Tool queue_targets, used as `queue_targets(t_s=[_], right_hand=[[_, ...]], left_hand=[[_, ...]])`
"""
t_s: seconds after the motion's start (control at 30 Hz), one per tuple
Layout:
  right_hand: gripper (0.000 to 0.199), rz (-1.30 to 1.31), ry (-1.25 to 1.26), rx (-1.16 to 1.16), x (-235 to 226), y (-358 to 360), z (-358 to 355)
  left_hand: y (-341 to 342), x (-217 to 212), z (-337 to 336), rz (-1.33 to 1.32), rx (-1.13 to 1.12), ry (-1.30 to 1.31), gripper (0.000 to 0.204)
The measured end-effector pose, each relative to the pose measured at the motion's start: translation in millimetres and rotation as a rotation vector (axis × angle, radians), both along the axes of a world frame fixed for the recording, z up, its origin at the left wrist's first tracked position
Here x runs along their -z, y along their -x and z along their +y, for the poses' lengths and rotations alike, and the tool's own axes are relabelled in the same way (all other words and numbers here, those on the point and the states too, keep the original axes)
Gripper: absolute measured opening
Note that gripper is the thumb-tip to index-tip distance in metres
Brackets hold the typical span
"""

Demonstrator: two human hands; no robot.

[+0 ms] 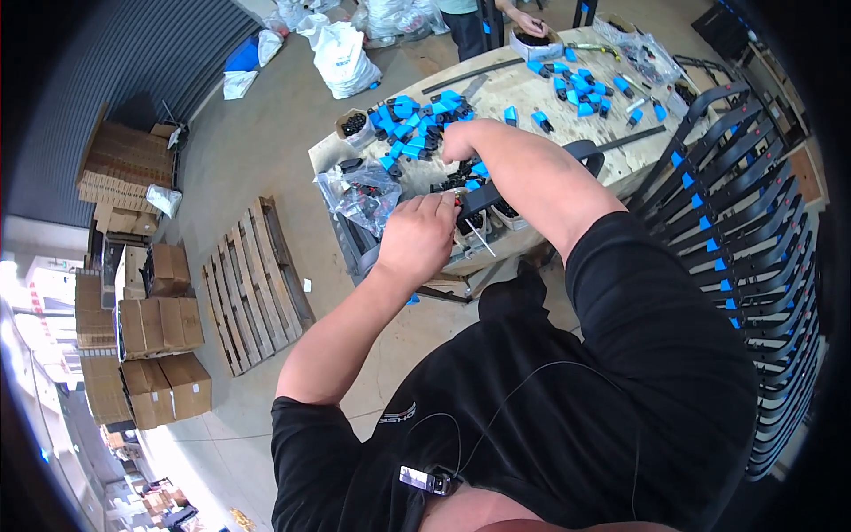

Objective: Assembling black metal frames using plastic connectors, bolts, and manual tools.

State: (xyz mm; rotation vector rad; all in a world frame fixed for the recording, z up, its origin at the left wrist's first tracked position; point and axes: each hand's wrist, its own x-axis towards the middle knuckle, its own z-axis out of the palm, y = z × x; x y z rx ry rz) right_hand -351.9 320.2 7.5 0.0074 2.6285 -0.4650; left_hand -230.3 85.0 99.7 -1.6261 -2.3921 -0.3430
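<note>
My left hand point(418, 232) is closed over a black metal bar point(512, 195) at the near edge of the wooden worktable point(496, 89). Beside its fingers show a small red piece and a thin metal rod point(480, 238); whether the hand holds these too is unclear. My right hand point(458, 142) reaches over the bar, beside a pile of blue and black plastic parts point(412, 126). Its fingers point down and are mostly hidden. Small black parts point(452, 180) lie between both hands. A clear plastic bag point(362, 193) of parts lies left of my left hand.
A tub of black pieces point(355, 126) stands at the table's left corner. More blue parts point(581, 91) lie farther right. Across the table, another person's hand point(532, 25) is over a tub. Stacked black frames point(753, 222) stand right; a wooden pallet point(255, 288) lies left on the floor.
</note>
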Motion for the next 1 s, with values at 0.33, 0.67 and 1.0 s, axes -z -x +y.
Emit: queue_targets(t_s=[0.33, 0.67, 1.0], right_hand=[[0.042, -0.148, 0.064, 0.034, -3, 7, 2], [0.041, -0.109, 0.202, 0.088, -10, 0, 1], [0.042, -0.08, 0.146, 0.136, -6, -7, 7]], left_hand=[[-7, 12, -1, 0.001, -0.047, -0.043, 0.032], [-9, 19, -1, 0.054, -0.055, 0.086, 0.043], [-27, 9, -13, -0.007, -0.137, 0.116, 0.057]])
